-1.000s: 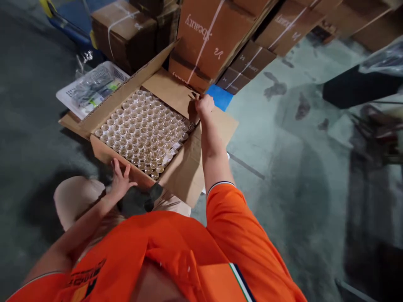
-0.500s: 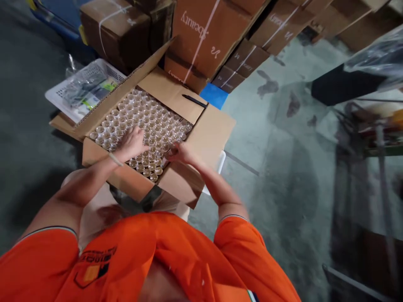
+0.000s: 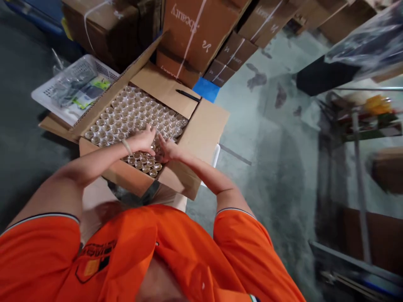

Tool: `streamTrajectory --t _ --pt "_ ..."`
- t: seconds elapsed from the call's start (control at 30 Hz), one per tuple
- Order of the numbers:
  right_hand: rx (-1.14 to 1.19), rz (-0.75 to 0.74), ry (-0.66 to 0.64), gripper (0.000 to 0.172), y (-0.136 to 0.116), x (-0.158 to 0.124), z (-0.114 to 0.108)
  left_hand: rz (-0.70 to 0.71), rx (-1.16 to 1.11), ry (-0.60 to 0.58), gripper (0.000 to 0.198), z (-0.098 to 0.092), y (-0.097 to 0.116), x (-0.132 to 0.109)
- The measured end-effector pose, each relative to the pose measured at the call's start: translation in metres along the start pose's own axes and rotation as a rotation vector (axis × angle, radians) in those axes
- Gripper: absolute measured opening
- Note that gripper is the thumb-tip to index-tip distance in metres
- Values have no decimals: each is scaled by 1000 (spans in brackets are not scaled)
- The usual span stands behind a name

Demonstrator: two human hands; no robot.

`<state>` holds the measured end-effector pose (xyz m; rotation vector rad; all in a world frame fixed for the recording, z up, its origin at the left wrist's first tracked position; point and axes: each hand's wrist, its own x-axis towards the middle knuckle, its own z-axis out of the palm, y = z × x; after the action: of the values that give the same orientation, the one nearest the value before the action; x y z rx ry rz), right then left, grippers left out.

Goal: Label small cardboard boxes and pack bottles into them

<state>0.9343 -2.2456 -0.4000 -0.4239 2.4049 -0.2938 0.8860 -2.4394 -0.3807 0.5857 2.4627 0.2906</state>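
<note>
An open cardboard box [image 3: 206, 126] stands on the floor in front of me, packed with several rows of small clear jars [image 3: 132, 109]. My left hand [image 3: 142, 141] is curled down onto the jars near the box's front right corner. My right hand [image 3: 167, 149] is right beside it, fingers together and touching the same jars; the two hands nearly meet. What the fingers hold is hidden. A black pen [image 3: 188, 95] lies on the far flap of the box.
Strapped brown cartons [image 3: 195, 29] are stacked behind the box, with a blue piece [image 3: 206, 89] at their foot. A white basket [image 3: 40, 94] of bagged items sits at the left. A metal rack [image 3: 355, 126] stands at the right on the grey floor.
My right hand left the pen on the far flap and came down to the jars. My left hand rose from the box's front wall onto the jars, and both hands drew together.
</note>
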Motion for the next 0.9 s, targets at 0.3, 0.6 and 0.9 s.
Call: streamTrajectory --t 0.3,0.6,0.9 --pt "-219 -132 52 125 -5 -9 1 75 -8 -56 91 -6 -14 -9" --pt "-108 -86 124 115 0 -4 -11 -80 -75 -14 67 -10 11 9" --pt "73 62 266 93 -20 10 -4 20 -244 -52 71 -13 -12 20"
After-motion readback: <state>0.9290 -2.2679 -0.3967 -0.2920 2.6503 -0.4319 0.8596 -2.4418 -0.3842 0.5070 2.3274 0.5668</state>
